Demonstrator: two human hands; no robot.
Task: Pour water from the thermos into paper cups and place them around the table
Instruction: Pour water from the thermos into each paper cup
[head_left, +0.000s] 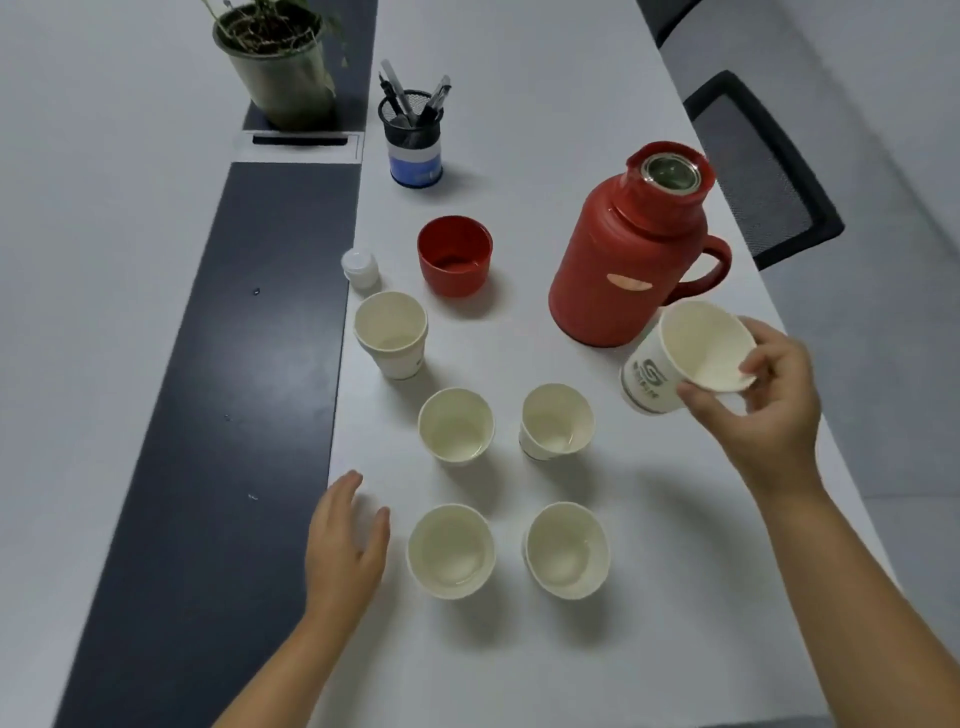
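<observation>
Cups crowd the table (545, 130) between your hands: your left hand (343, 551) lies open near the left edge beside four paper cups (456, 425), the red thermos (618, 260) stands uncapped behind, and your right hand (769, 400) grips a tilted paper cup (675, 358).

Two bare arms reach in over the desk (571, 93).
Right hand (763, 400), just beside the thermos (618, 260), pinches a tilted paper cup (685, 358); left hand (343, 551) hovers flat, fingers spread, grip empty.
</observation>
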